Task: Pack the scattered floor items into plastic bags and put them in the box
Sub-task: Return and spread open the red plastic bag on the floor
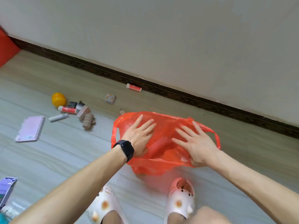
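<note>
Red bag (163, 126) on the floor, just ahead of my slippers (181, 199), with its mouth toward me and a handle loop (216, 136) flung out on each side. It is thin film, and I judge it light, limp and slick, quick to crumple and easy to tear on a hard corner. A long shape shows through it near the middle, but I cannot tell what it is. The loops are the place to take hold for lifting. For filling, the rim of the mouth is better, one side in each hand.

My left hand (139, 135), with a watch (126, 149) at the wrist, lies palm-down on the bag's left half. Its fingers are straight and spread, and they grip nothing I can see. My right hand (194, 143) lies the same way on the right half, fingers fanned and heel at the near rim. Its thumb is out of view, so I cannot say whether it hooks the plastic. Both hands look to be pressing the film flat or spreading it open.

Left of the bag and well apart from it, a cluster waits: an orange ball (59, 99), a red-and-white tube (68, 109), a white tube (58, 117) and a twine spool (88, 121). A pink notebook (30, 128) lies farther left. Beyond the bag sit a small packet (110, 98) and, farther on, a red can (134, 87) against the baseboard (210, 101). Far off the bag's near-left side, the edge of a purple carton (7, 189) shows. With so much outside the bag, I judge the packing barely begun.
</note>
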The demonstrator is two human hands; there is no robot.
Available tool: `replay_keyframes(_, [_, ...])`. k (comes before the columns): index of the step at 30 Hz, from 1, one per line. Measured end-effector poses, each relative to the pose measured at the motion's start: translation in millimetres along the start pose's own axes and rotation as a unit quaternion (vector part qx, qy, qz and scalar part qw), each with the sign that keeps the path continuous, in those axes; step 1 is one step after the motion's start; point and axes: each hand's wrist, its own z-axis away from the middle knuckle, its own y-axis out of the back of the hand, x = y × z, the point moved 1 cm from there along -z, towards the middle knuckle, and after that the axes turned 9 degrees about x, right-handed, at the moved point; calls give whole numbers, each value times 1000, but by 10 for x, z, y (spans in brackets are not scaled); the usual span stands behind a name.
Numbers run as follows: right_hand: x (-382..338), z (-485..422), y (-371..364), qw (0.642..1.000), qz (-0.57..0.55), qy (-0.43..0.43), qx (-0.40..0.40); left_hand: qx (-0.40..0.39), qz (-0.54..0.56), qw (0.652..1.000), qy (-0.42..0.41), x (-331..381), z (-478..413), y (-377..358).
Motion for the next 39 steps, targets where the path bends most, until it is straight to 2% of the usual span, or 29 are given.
replay_keyframes(2, [135, -18, -182, 984, 35, -30, -169, -96, 23, 994, 55, -191, 20, -202])
replay_keyframes(3, [209, -21, -261, 971, 41, -56, -229, -151, 53, 983, 86, -266, 39, -312])
replay_keyframes(5, [327, -55, -458, 954, 40, -88, -285, -224, 110, 960, 129, -325, 37, -560])
replay_keyframes(7, [353, -103, -598, 944, 40, -103, -310, -243, 151, 949, 134, -230, -50, -712])
replay_keyframes(9, [303, -159, -696, 942, 56, -107, -313, -252, 173, 942, 140, -69, -202, -789])
replay_keyframes(11, [210, -213, -704, 952, 66, -105, -278, -229, 161, 953, 115, 85, -356, -749])
replay_keyframes(12, [155, -238, -676, 966, 61, -99, -232, -188, 140, 969, 72, 157, -420, -699])
replay_keyframes(14, [41, -288, -573, 990, 39, -74, -115, -56, 78, 995, -35, 279, -510, -599])
replay_keyframes(16, [-36, -344, -557, 999, 8, -33, 25, 75, 59, 990, -101, 354, -565, -549])
replay_keyframes(17, [-40, -369, -577, 998, -15, -12, 66, 122, 64, 984, -114, 378, -584, -548])
replay_keyframes(18, [-20, -390, -599, 997, -37, 1, 69, 143, 65, 982, -109, 387, -602, -556])
replay_keyframes(21, [136, -403, -680, 998, -62, 1, -10, 54, 104, 993, -23, 368, -591, -579])
replay_keyframes(24, [293, -312, -756, 991, -90, -19, -101, -79, 170, 978, 87, 384, -484, -760])
replay_keyframes(26, [373, -201, -866, 982, -106, -33, -151, -143, 179, 967, 112, 438, -383, -930])
replay_keyframes(29, [356, 41, -1093, 977, -91, -1, -192, -203, 195, 953, 116, 560, -209, -1177])
replay_keyframes(33, [249, 326, -1389, 968, -54, -24, -244, -255, 230, 927, 148, 806, 3, -1336])
replay_keyframes(35, [276, 416, -1476, 960, -21, -61, -274, -250, 195, 940, 124, 908, 64, -1362])
replay_keyframes(37, [391, 498, -1475, 936, 23, -124, -328, -233, 128, 959, 97, 894, 40, -1379])
replay_keyframes(39, [497, 532, -1511, 925, 45, -166, -339, -217, 62, 969, 104, 742, -87, -1360])
